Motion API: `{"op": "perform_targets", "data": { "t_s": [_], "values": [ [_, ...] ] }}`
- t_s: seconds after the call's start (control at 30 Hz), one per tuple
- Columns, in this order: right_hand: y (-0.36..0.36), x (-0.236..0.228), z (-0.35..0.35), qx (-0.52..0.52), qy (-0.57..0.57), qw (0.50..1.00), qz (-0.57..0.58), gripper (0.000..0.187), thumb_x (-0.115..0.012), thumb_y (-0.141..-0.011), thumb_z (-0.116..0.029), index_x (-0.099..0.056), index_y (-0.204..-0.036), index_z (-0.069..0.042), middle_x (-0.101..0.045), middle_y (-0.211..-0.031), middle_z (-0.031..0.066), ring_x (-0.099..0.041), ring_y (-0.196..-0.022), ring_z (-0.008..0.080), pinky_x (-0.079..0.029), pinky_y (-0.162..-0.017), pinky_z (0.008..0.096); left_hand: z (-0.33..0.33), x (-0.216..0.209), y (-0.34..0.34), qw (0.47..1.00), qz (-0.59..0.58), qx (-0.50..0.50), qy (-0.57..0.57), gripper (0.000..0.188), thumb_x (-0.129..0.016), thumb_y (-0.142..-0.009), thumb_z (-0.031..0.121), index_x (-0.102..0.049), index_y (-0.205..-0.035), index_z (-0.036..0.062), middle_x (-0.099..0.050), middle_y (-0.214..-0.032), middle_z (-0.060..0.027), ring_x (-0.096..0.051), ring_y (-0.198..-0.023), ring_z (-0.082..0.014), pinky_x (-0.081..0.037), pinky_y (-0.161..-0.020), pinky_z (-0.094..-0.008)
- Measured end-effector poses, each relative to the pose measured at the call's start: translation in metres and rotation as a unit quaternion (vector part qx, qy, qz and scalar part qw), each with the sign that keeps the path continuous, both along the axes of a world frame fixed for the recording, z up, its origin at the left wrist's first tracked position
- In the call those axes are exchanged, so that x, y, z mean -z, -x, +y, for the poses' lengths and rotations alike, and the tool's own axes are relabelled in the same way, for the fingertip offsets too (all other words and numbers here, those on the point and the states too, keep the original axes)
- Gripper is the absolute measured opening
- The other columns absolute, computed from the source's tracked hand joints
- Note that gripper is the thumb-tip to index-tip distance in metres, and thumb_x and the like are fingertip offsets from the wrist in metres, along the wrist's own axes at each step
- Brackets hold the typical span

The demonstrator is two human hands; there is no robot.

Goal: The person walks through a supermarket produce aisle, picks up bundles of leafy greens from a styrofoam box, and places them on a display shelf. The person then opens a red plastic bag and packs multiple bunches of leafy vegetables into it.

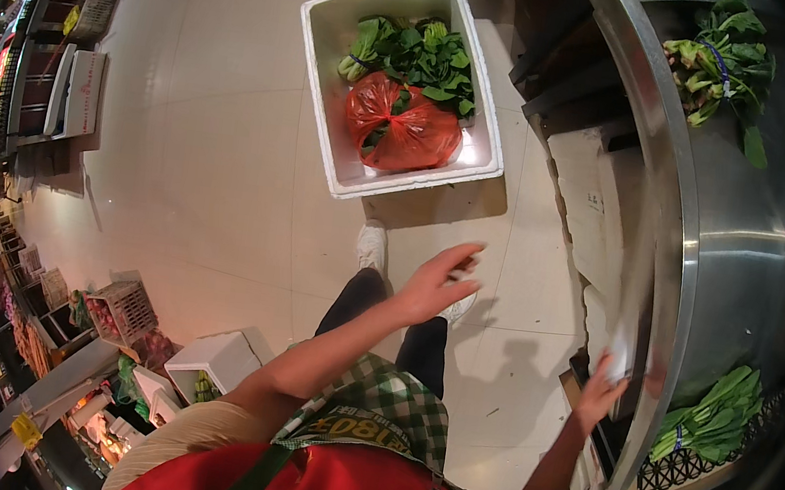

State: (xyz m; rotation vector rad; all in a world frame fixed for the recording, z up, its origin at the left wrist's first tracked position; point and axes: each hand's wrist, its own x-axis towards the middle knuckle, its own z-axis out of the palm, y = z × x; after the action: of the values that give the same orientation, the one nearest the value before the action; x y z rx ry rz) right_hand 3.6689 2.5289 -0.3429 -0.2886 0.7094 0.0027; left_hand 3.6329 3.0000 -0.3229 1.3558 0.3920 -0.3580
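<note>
My left hand (445, 279) is held over the floor in front of my legs, its fingers apart and nothing in them. Beyond it stands a white foam box (329, 161), which that hand does not touch. Inside the box, a tied red plastic bag (415, 140) lies against bunches of leafy greens (420, 57). On the right, my right hand (600, 393) is beside the edge of a steel counter (683, 310). Its fingers are blurred, and a pale bright patch lies at their tips. I cannot make out whether it holds anything.
Two bunches of greens, one far (718, 65) and one nearer (710, 411), lie on the counter, the nearer by a black plastic grate (709, 460). Flattened cardboard (585, 195) lies under the counter. At left are a crate (122, 310), a foam box (214, 360) and shelves (48, 95).
</note>
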Motion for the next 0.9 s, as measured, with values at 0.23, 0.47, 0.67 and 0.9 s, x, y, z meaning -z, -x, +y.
{"op": "perform_targets", "data": {
  "t_s": [0.23, 0.47, 0.67, 0.9],
  "values": [
    [-0.042, 0.054, 0.025, -0.022, 0.416, 0.891, 0.180, 0.056, -0.060, -0.090, -0.017, -0.035, -0.138, -0.002, -0.032, -0.140, 0.0204, -0.034, -0.127, 0.0345, -0.041, -0.102, 0.0537, 0.101, 0.030, 0.159, 0.972, 0.181, -0.112, -0.096, 0.039, -0.062, -0.087, 0.009, -0.052, -0.124, 0.0035, -0.061, -0.098, -0.0057, -0.058, -0.092, -0.0142, -0.047, -0.086, -0.0278],
    [0.030, 0.072, 0.006, -0.001, 0.312, 0.886, 0.344, 0.029, -0.064, -0.088, -0.020, -0.056, -0.107, 0.000, -0.059, -0.091, 0.0145, -0.057, -0.095, 0.0275, -0.053, -0.088, 0.0500, 0.214, 0.015, 0.174, 0.945, 0.221, -0.172, -0.170, 0.028, -0.060, -0.090, 0.012, -0.057, -0.116, 0.0024, -0.058, -0.085, -0.0006, -0.054, -0.079, -0.0070, -0.046, -0.073, -0.0232],
    [0.066, 0.079, 0.142, -0.220, 0.218, 0.866, 0.391, 0.018, -0.058, -0.089, -0.014, -0.058, -0.102, -0.002, -0.063, -0.085, 0.0126, -0.062, -0.078, 0.0240, -0.055, -0.072, 0.0378, 0.271, 0.003, 0.112, 0.944, 0.205, -0.183, -0.183, 0.031, -0.059, -0.090, 0.016, -0.055, -0.119, 0.0037, -0.061, -0.093, -0.0034, -0.057, -0.085, -0.0109, -0.047, -0.076, -0.0266],
    [-0.028, 0.052, 0.344, -0.550, 0.228, 0.788, 0.158, 0.034, -0.054, -0.092, -0.014, -0.049, -0.123, -0.001, -0.059, -0.109, 0.0162, -0.062, -0.096, 0.0265, -0.052, -0.085, 0.0367, 0.320, 0.042, 0.002, 0.924, 0.133, -0.187, -0.305, 0.038, -0.064, -0.088, 0.017, -0.056, -0.121, 0.0013, -0.063, -0.109, -0.0130, -0.060, -0.100, -0.0204, -0.048, -0.088, -0.0317]
  ]
}}
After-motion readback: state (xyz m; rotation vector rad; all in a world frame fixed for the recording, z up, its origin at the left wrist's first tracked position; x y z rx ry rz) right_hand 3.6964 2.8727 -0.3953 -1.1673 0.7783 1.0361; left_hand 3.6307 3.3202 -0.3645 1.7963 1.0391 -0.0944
